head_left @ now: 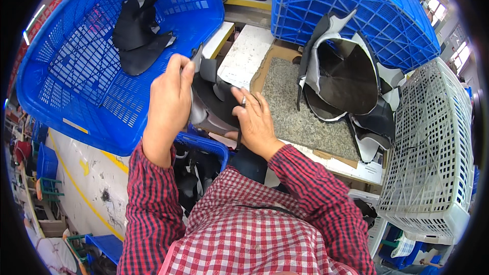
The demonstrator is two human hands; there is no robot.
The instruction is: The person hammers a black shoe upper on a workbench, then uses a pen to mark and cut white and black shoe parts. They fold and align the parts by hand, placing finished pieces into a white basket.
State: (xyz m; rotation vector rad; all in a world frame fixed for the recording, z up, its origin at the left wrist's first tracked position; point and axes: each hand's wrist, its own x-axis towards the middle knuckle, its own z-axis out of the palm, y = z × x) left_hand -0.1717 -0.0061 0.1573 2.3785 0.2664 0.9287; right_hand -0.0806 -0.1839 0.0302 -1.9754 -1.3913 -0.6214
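My left hand (169,103) and my right hand (254,121) both grip one black and grey shoe-upper piece (211,99), held between them above the edge of a small blue basket (206,145). The left hand pinches the piece's top left edge; the right hand's fingers press on its right side. A thin dark stick pokes out between the right hand's fingers. Both sleeves are red and white checked.
A big blue crate (86,66) at left holds black pieces (136,33). A stack of black and white shoe uppers (346,79) lies on a grey stone slab (295,112). Another blue crate (351,5) stands behind, and a white crate (433,147) at right.
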